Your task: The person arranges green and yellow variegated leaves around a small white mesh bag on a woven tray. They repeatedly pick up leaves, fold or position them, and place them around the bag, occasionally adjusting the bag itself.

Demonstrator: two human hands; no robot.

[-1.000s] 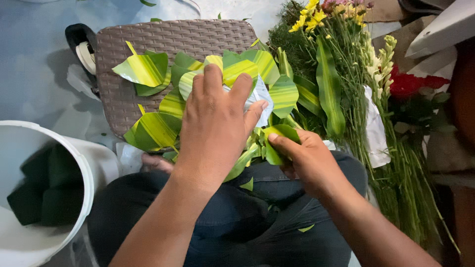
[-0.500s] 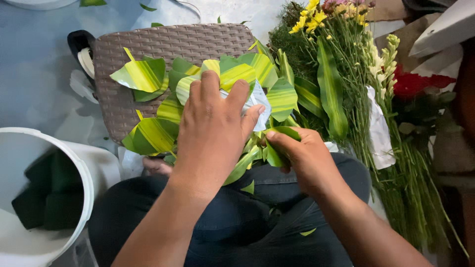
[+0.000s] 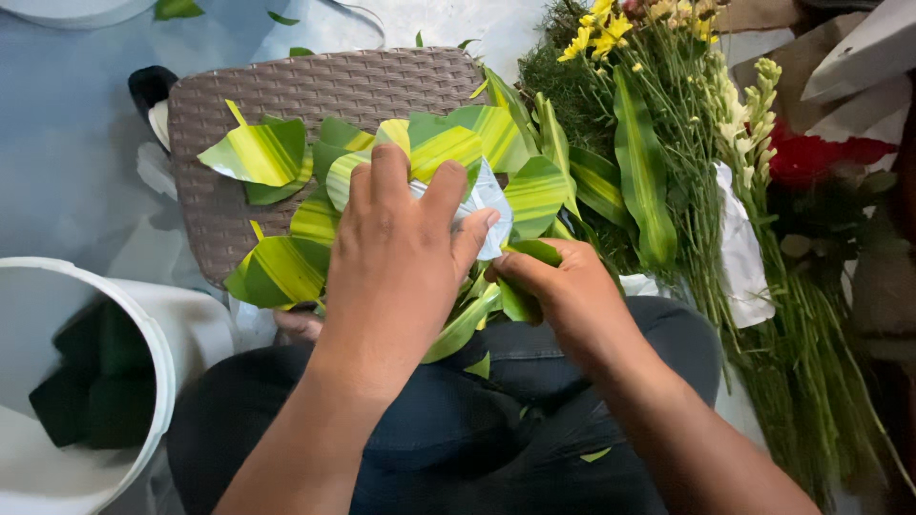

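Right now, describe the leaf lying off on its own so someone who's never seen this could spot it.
Start at the brown woven wicker mat beyond the left hand. At the mat's upper left lies a folded yellow-and-green striped leaf. It juts out from the fan of folded leaves, with a thin yellow point sticking up from its top.
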